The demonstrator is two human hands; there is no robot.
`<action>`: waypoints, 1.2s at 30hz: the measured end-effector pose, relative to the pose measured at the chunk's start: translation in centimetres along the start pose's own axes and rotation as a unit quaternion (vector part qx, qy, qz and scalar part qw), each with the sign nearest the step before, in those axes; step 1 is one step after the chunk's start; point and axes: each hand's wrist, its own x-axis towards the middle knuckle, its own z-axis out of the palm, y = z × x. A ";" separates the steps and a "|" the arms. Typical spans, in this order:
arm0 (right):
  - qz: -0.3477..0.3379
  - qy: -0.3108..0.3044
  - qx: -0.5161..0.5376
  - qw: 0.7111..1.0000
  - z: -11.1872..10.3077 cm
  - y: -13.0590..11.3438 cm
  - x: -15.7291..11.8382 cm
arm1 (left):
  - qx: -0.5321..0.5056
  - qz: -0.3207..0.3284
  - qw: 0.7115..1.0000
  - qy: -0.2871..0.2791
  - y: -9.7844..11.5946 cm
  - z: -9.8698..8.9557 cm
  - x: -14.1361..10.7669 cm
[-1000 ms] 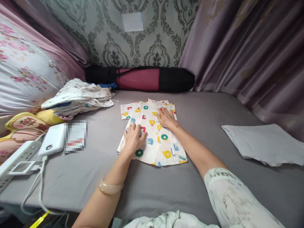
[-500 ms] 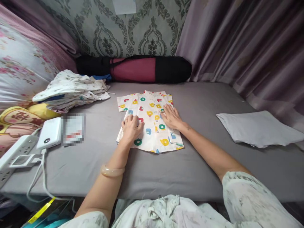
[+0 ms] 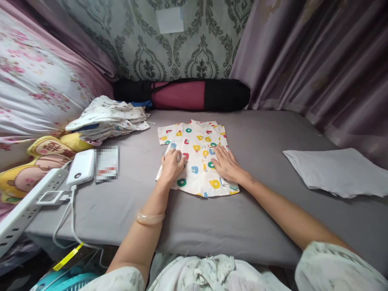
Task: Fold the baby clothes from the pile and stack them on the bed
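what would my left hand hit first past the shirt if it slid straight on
Once your left hand clears the shirt, probably the long bag, around its maroon middle, though depth is hard to judge.

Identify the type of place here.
Probably a bedroom or sleeping nook: a gray sheet-covered surface like a bed, floral bedding or pillow at the left, and purple curtains against damask-patterned wallpaper.

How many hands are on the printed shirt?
2: the left hand near the shirt's left edge, the right hand near its right edge; no others show.
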 end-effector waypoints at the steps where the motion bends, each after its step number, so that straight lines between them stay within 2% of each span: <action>1: -0.014 -0.007 0.003 1.000 0.1 -0.2 -1.0 | -0.012 -0.006 1.000 0.009 -0.2 -0.1 0.2; 4: -0.031 -0.019 -0.006 0.999 0.7 -0.4 -3.3 | -0.012 -0.045 0.998 0.044 -0.7 -0.5 0.5; 7: -0.034 -0.020 -0.027 0.999 1.3 -0.4 -4.0 | 0.037 -0.100 0.992 0.062 -1.0 -1.3 0.3; 10: -0.036 -0.017 -0.051 0.998 1.1 -0.5 -3.8 | 0.091 -0.145 0.984 0.044 -1.2 -2.4 -0.1; 14: -0.052 -0.006 -0.081 0.995 -1.2 -1.3 -2.2 | 0.098 -0.181 0.979 -0.010 -1.4 -3.5 -0.3; 17: -0.038 0.013 -0.078 0.996 -2.8 -2.0 0.9 | 0.064 -0.203 0.977 -0.034 -1.6 -3.8 -0.2; 19: -0.043 0.026 -0.062 0.997 -3.0 -2.5 3.9 | 0.046 -0.216 0.974 -0.041 -1.8 -3.9 -0.1; 23: -0.071 0.022 -0.039 0.996 -1.7 -3.6 10.6 | 0.023 -0.232 0.971 -0.041 -2.3 -3.7 0.1; 28: -0.038 -0.025 -0.034 0.998 0.0 -5.3 17.8 | 0.018 -0.229 0.973 -0.026 -2.7 -3.5 0.2; 32: 0.006 -0.004 -0.030 1.000 0.8 -5.7 21.0 | 0.016 -0.231 0.972 -0.025 -2.6 -3.6 0.2; 36: 0.022 0.004 -0.028 0.999 1.7 -4.9 22.3 | 0.007 -0.236 0.971 -0.030 -2.6 -3.7 0.2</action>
